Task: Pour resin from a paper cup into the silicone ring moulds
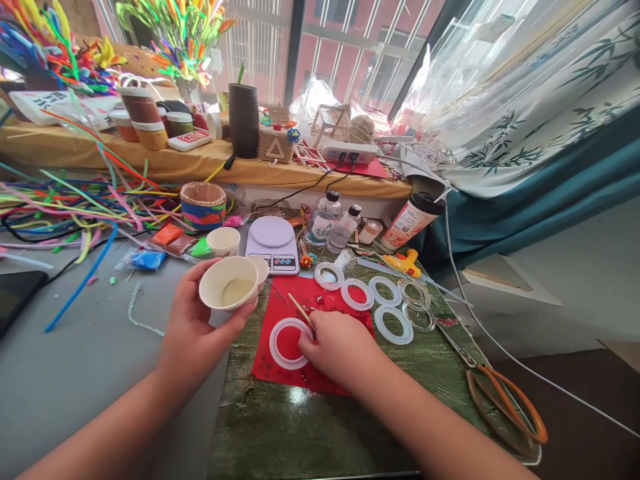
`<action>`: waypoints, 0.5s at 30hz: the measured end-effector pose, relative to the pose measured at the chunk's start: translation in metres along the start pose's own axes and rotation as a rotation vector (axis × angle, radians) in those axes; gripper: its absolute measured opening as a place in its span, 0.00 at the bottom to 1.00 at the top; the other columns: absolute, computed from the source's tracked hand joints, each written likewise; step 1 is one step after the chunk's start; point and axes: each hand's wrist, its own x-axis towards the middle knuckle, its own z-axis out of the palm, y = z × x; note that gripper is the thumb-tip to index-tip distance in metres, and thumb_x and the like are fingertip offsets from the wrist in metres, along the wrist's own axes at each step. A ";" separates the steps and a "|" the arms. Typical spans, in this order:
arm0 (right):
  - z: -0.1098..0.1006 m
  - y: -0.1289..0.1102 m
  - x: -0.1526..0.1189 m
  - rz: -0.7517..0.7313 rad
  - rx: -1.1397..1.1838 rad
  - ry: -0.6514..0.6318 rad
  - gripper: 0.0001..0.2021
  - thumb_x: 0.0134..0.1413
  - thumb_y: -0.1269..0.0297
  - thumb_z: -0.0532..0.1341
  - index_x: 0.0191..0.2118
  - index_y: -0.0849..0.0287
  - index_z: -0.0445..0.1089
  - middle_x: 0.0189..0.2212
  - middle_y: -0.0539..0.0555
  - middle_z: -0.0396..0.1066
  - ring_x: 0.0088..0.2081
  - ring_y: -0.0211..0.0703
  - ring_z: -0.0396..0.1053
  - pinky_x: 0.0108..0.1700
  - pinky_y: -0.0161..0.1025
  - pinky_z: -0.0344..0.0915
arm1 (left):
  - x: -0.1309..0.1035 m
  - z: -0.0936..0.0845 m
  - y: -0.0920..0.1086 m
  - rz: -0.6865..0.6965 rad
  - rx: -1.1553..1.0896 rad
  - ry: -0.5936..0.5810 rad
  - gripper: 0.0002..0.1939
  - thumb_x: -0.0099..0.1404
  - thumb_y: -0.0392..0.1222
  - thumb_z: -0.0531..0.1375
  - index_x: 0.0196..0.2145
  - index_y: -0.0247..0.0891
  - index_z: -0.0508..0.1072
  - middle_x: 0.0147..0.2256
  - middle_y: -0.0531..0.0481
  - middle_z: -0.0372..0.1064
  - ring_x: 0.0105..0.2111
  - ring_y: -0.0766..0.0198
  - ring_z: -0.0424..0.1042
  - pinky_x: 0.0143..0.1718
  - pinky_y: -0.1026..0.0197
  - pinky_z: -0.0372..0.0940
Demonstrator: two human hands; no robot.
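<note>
My left hand is closed around a white paper cup, tilted toward me, with a clear, slightly yellowish liquid at its bottom. Pinched in my right hand is a thin wooden stick, its upper end pointing up and left. The stick's lower end is hidden by my fingers. Beneath that hand, a white ring-shaped silicone mold lies on a red sheet, and my fingers cover its right edge. Further ring molds lie to the right, beside clear rings.
Behind the cup stand a kitchen scale and another paper cup. Two bottles of clear liquid stand near the sill. Orange-handled scissors lie at the right edge, below a yellow glue gun. Colourful pipe cleaners cover the left.
</note>
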 end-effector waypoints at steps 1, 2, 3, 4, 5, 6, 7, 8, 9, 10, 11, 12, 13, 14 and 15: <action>-0.001 -0.006 0.005 -0.005 -0.007 0.003 0.11 0.77 0.60 0.65 0.50 0.57 0.86 0.48 0.65 0.90 0.51 0.61 0.88 0.42 0.44 0.65 | 0.000 0.000 0.000 -0.005 -0.005 0.005 0.38 0.67 0.55 0.81 0.68 0.53 0.72 0.67 0.44 0.80 0.69 0.41 0.83 0.73 0.35 0.80; -0.002 -0.010 0.009 -0.008 -0.012 0.008 0.12 0.77 0.60 0.65 0.51 0.57 0.86 0.48 0.65 0.90 0.51 0.61 0.88 0.42 0.44 0.67 | -0.001 0.000 -0.001 -0.011 -0.007 0.007 0.38 0.67 0.55 0.81 0.68 0.53 0.72 0.67 0.44 0.81 0.68 0.41 0.83 0.72 0.35 0.81; -0.003 -0.014 0.013 -0.012 -0.016 0.014 0.12 0.77 0.61 0.64 0.52 0.57 0.86 0.49 0.65 0.90 0.52 0.61 0.88 0.43 0.44 0.68 | -0.001 0.000 -0.001 -0.018 -0.005 0.007 0.38 0.67 0.55 0.81 0.68 0.52 0.72 0.66 0.43 0.81 0.68 0.41 0.84 0.71 0.36 0.81; -0.004 -0.017 0.016 -0.015 -0.019 0.020 0.13 0.78 0.61 0.64 0.53 0.57 0.86 0.49 0.65 0.90 0.53 0.61 0.88 0.44 0.44 0.69 | -0.002 0.000 -0.002 -0.026 -0.003 0.005 0.38 0.67 0.54 0.81 0.68 0.52 0.72 0.65 0.43 0.81 0.67 0.41 0.84 0.71 0.36 0.82; -0.004 -0.019 0.018 -0.017 -0.021 0.024 0.13 0.78 0.60 0.63 0.53 0.57 0.86 0.49 0.65 0.90 0.53 0.61 0.88 0.44 0.44 0.69 | -0.003 0.000 -0.003 -0.034 -0.001 0.004 0.38 0.67 0.54 0.81 0.68 0.52 0.72 0.65 0.44 0.81 0.66 0.42 0.84 0.71 0.36 0.82; -0.004 -0.020 0.020 -0.018 -0.022 0.025 0.13 0.78 0.60 0.63 0.52 0.57 0.86 0.49 0.65 0.90 0.53 0.61 0.88 0.45 0.44 0.69 | -0.004 0.000 -0.003 -0.043 -0.002 0.004 0.38 0.67 0.55 0.81 0.68 0.52 0.72 0.65 0.44 0.81 0.66 0.42 0.85 0.70 0.36 0.82; -0.003 -0.020 0.020 -0.016 -0.022 0.022 0.13 0.78 0.60 0.63 0.52 0.57 0.86 0.49 0.65 0.90 0.53 0.61 0.89 0.44 0.44 0.69 | -0.006 0.000 -0.003 -0.053 -0.004 0.003 0.38 0.67 0.55 0.80 0.69 0.52 0.72 0.64 0.44 0.81 0.65 0.42 0.85 0.69 0.36 0.83; -0.002 -0.020 0.020 -0.013 -0.021 0.017 0.13 0.78 0.60 0.63 0.52 0.57 0.86 0.49 0.65 0.91 0.52 0.61 0.89 0.44 0.45 0.69 | -0.007 0.000 -0.003 -0.063 -0.004 -0.002 0.39 0.67 0.55 0.80 0.69 0.53 0.71 0.64 0.44 0.81 0.65 0.42 0.85 0.68 0.36 0.84; 0.000 -0.020 0.019 -0.008 -0.019 0.010 0.13 0.77 0.61 0.63 0.52 0.57 0.86 0.48 0.65 0.91 0.52 0.61 0.89 0.43 0.45 0.68 | -0.009 -0.001 -0.002 -0.072 -0.001 -0.009 0.39 0.67 0.55 0.80 0.69 0.53 0.71 0.65 0.43 0.80 0.65 0.41 0.85 0.67 0.37 0.84; 0.002 -0.020 0.018 -0.003 -0.017 0.004 0.13 0.77 0.61 0.63 0.52 0.58 0.86 0.47 0.65 0.91 0.51 0.61 0.89 0.42 0.45 0.68 | -0.012 -0.001 -0.002 -0.077 0.009 -0.017 0.39 0.67 0.56 0.80 0.70 0.53 0.70 0.65 0.43 0.80 0.65 0.41 0.84 0.66 0.37 0.84; 0.004 -0.020 0.017 0.001 -0.015 -0.003 0.12 0.77 0.62 0.63 0.52 0.58 0.86 0.47 0.64 0.91 0.51 0.61 0.89 0.42 0.45 0.68 | -0.014 -0.002 -0.001 -0.077 0.025 -0.026 0.39 0.68 0.56 0.80 0.70 0.53 0.70 0.66 0.42 0.79 0.66 0.40 0.84 0.66 0.37 0.84; 0.006 -0.021 0.016 0.005 -0.013 -0.008 0.12 0.77 0.62 0.63 0.52 0.58 0.86 0.47 0.65 0.91 0.50 0.62 0.90 0.42 0.45 0.67 | -0.015 -0.002 -0.001 -0.073 0.041 -0.032 0.40 0.68 0.57 0.79 0.70 0.53 0.70 0.66 0.42 0.79 0.67 0.39 0.83 0.67 0.37 0.84; 0.007 -0.021 0.015 0.008 -0.010 -0.012 0.13 0.77 0.62 0.63 0.52 0.58 0.86 0.47 0.65 0.91 0.50 0.62 0.90 0.42 0.45 0.67 | -0.017 -0.003 0.000 -0.067 0.054 -0.034 0.40 0.68 0.57 0.80 0.70 0.53 0.70 0.67 0.42 0.78 0.67 0.39 0.83 0.67 0.37 0.83; 0.009 -0.022 0.015 0.009 -0.008 -0.013 0.13 0.77 0.61 0.63 0.52 0.58 0.86 0.47 0.65 0.91 0.50 0.61 0.90 0.42 0.45 0.67 | -0.018 -0.003 0.000 -0.060 0.062 -0.036 0.40 0.68 0.57 0.80 0.70 0.53 0.71 0.67 0.42 0.78 0.67 0.38 0.82 0.67 0.37 0.83; 0.009 -0.023 0.016 0.012 -0.008 -0.013 0.13 0.78 0.61 0.63 0.52 0.58 0.85 0.48 0.65 0.91 0.51 0.61 0.90 0.42 0.45 0.67 | -0.019 -0.004 0.001 -0.055 0.065 -0.039 0.39 0.68 0.56 0.80 0.70 0.53 0.71 0.66 0.42 0.79 0.67 0.38 0.82 0.67 0.37 0.83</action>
